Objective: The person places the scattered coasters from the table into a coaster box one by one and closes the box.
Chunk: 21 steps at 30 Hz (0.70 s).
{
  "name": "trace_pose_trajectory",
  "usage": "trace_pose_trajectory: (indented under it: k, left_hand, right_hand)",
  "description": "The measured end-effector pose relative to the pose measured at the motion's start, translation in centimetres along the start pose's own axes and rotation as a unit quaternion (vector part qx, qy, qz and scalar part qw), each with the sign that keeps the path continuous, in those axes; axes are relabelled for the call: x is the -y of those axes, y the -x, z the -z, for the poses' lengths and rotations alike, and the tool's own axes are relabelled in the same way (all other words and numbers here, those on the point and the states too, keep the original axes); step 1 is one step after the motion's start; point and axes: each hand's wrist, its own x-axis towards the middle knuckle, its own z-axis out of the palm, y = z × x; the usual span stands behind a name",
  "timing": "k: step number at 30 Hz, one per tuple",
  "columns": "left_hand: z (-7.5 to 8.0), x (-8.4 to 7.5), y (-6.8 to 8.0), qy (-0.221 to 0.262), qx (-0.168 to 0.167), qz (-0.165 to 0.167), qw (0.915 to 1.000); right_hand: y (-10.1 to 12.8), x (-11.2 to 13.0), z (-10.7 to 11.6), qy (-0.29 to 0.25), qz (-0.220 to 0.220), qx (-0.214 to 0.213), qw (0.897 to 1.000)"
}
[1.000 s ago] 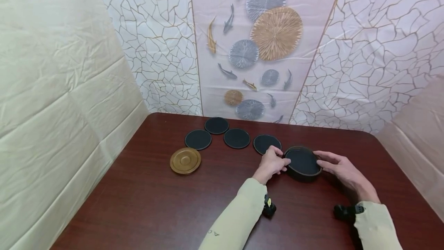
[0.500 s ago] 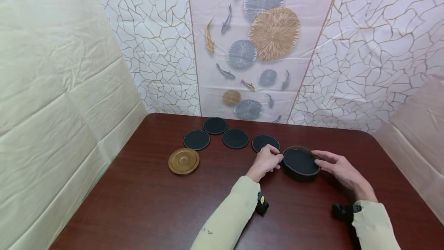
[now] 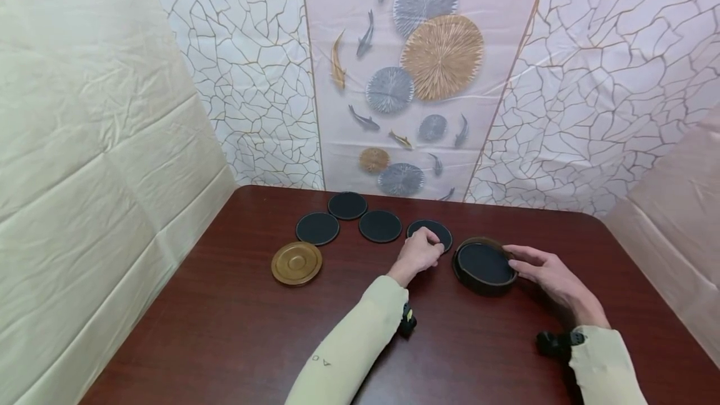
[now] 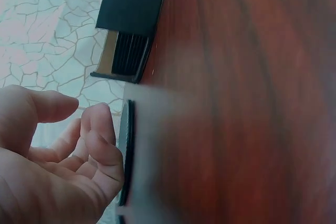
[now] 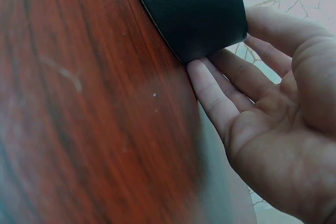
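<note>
Black coaster [image 3: 432, 232] flat on worktop [image 3: 236, 324], just left of round dark holder [image 3: 485, 265]. Left hand [image 3: 419, 252] rests on coaster's near edge, fingers curled at its rim, grip not clearly closed. Right hand [image 3: 548, 274] with relaxed straight fingers touching holder's right side. Three more coasters [image 3: 349, 217] and tan lid [image 3: 296, 262] farther left.

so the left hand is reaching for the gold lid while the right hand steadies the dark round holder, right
Not quite. The left hand is at a black coaster just left of the holder, not at the gold lid, which lies apart further left. The head view shows this. The right hand does touch the dark round holder.
</note>
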Motion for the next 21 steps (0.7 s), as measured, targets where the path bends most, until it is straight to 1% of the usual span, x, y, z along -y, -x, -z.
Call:
trace_pose_trajectory:
  k: [4, 7, 11, 14, 17, 19, 21]
  left_hand:
    - [0.9, 0.1, -0.5, -0.036, -0.005, -0.01, 0.9993]
    - [1.6, 0.3, -0.9, -0.073, -0.023, -0.017, 0.9969]
    - [2.6, 0.8, -1.4, -0.115, -0.049, -0.013, 0.9921]
    - [3.3, 1.1, -1.8, -0.12, -0.056, -0.012, 0.9912]
    - [3.9, 1.3, -2.0, -0.112, -0.056, -0.012, 0.992]
    - [4.1, 1.4, -2.2, -0.107, -0.057, 0.0, 0.9926]
    - [4.1, 1.5, -2.4, -0.113, -0.062, 0.017, 0.9915]
  right_hand:
    - [0.0, -0.1, 0.0, 0.003, -0.002, 0.002, 1.0]
    - [0.0, -0.1, 0.1, 0.005, -0.004, 0.0, 1.0]
    - [0.0, 0.0, 0.2, 0.006, -0.007, -0.001, 1.0]
    - [0.0, 0.0, 0.2, 0.005, -0.006, -0.001, 1.0]
    - [0.0, 0.0, 0.1, 0.002, -0.006, -0.001, 1.0]
    - [0.0, 0.0, 0.1, 0.003, -0.006, 0.0, 1.0]
    - [0.0, 0.0, 0.0, 0.005, -0.006, 0.001, 1.0]
